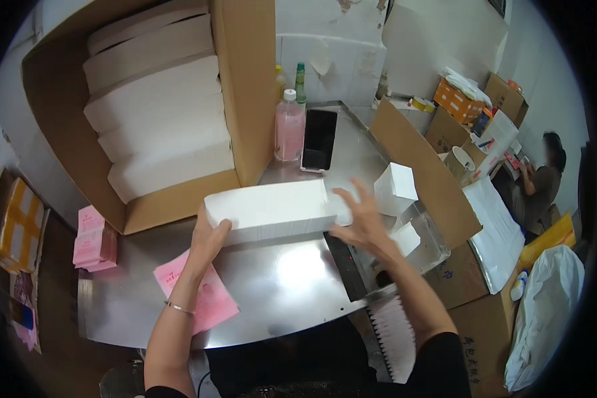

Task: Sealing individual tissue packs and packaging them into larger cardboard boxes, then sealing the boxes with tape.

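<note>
The left hand (209, 237) is clamped on the left end of a long white paper stack (268, 207), which lies between the hands above the metal table (282, 282). The right hand (365, 224) is spread, its fingers apart at the stack's right end; whether they touch cannot be told. The step seems to be steadying or squaring the stack; the next move probably calls for closing the right fingers evenly on that end. Beyond the left hand stands a cardboard carton (251, 86).

One head-worn fisheye view looks down and forward across the worktop (278, 282), near enough that both hands (209, 240) sit about mid-frame inside its dark round rim
</note>
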{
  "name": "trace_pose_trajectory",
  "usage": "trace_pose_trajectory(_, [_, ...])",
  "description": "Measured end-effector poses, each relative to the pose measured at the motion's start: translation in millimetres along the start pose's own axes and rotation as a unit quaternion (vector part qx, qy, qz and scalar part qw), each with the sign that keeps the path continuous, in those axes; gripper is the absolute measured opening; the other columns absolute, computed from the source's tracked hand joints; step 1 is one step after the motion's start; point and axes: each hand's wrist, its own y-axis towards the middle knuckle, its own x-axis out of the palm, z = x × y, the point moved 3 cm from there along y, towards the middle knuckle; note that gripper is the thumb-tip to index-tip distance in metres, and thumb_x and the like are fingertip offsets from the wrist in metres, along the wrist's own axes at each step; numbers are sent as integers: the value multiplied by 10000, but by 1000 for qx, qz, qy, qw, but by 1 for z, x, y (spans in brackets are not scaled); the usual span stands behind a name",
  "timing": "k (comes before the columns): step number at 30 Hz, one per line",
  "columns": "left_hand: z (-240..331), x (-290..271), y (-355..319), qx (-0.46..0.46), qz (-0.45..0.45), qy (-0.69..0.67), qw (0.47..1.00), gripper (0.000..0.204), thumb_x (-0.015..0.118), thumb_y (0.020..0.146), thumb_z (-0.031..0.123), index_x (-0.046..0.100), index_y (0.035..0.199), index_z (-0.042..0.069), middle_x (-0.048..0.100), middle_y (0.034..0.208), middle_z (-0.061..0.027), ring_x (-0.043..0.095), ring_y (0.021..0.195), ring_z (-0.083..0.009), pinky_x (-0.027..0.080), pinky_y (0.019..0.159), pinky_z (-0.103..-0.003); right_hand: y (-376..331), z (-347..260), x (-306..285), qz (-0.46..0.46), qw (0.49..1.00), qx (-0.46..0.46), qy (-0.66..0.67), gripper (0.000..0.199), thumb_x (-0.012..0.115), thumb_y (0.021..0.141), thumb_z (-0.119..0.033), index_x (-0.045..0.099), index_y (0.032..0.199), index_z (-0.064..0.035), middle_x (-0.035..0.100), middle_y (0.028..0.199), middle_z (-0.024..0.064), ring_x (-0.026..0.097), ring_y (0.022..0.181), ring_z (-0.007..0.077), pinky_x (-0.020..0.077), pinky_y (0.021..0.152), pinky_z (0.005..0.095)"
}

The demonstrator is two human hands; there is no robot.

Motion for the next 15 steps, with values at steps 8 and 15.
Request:
trace_pose_trajectory(8, [20, -1, -6, -78, -38, -49, 995, 755, 661, 799, 194, 339, 1434, -58, 589, 1245, -251, 590, 1152, -345, 455, 982, -374, 1, 9, 36, 211, 977, 23, 24, 466, 732, 652, -133, 571, 1078, -30, 513, 1225, 275, 494, 1188, 463, 454, 969, 503])
trace_pose_trajectory(15, [12, -1, 7, -57, -53, 31, 996, 739, 727, 809, 340, 452, 1357, -74, 596, 1256, -277, 591, 1169, -397, 486, 968, -391, 6, 8, 24, -14, 959, -36, -282, 719, 782, 610, -170, 571, 1291, -85, 430, 1406, 268, 466, 1281, 438, 361, 1069, 590])
